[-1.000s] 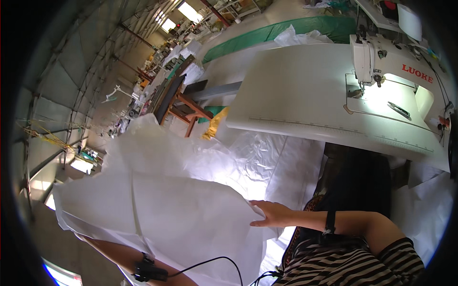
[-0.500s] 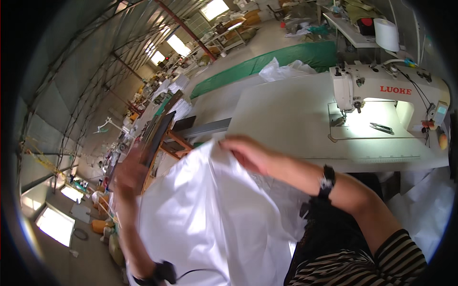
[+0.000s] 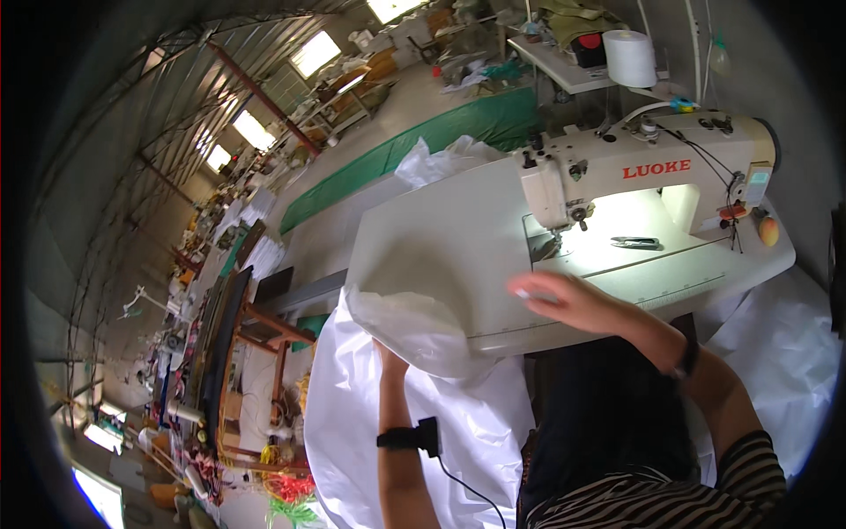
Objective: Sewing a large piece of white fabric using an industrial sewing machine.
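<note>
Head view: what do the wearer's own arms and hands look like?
Right hand: no glove, dark band at the wrist, short sleeve in black and pale stripes. Left hand: mostly hidden. Left forearm: black strap with a boxy black module, thin black cable leading off. No left sleeve shows.

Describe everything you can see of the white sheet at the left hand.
The white sheet looks thin and pliable, like smooth plastic or coated cloth, with a faint sheen and soft creases. Its upper part lies rumpled over the near left corner of the tabletop; shiny white material hangs below in folds, but whether it is one piece is unclear. The left hand reaches beneath the rumpled part, its fingers hidden, so the grip cannot be told. The right hand is apart from it.
</note>
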Demonstrator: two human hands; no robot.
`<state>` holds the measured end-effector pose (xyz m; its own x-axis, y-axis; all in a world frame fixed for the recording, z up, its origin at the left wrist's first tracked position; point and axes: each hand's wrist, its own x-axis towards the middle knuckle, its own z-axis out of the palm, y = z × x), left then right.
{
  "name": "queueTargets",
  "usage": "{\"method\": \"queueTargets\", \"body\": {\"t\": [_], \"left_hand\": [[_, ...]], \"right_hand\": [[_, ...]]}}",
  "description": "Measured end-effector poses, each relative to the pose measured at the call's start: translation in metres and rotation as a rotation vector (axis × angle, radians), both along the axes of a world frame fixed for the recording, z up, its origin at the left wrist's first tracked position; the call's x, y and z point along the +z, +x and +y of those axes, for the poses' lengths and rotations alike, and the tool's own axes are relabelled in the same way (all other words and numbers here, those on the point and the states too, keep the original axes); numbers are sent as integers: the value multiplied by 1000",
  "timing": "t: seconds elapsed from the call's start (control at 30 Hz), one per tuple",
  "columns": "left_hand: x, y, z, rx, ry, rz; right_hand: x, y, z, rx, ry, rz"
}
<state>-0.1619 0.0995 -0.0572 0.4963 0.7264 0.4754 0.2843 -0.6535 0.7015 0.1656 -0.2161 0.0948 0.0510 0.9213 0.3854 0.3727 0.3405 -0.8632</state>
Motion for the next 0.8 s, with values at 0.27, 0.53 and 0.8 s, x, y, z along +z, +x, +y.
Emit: {"method": "queueTargets", "body": {"t": [0.27, 0.53, 0.8], "left_hand": [[-18, 39, -28, 180, -143, 111], [40, -92, -59, 232, -64, 214], [210, -192, 25, 361, -3, 265]], "right_hand": [[-53, -3, -68, -91, -104, -391], [-107, -71, 11, 139, 191, -750], [109, -3, -72, -229, 454, -343]]}}
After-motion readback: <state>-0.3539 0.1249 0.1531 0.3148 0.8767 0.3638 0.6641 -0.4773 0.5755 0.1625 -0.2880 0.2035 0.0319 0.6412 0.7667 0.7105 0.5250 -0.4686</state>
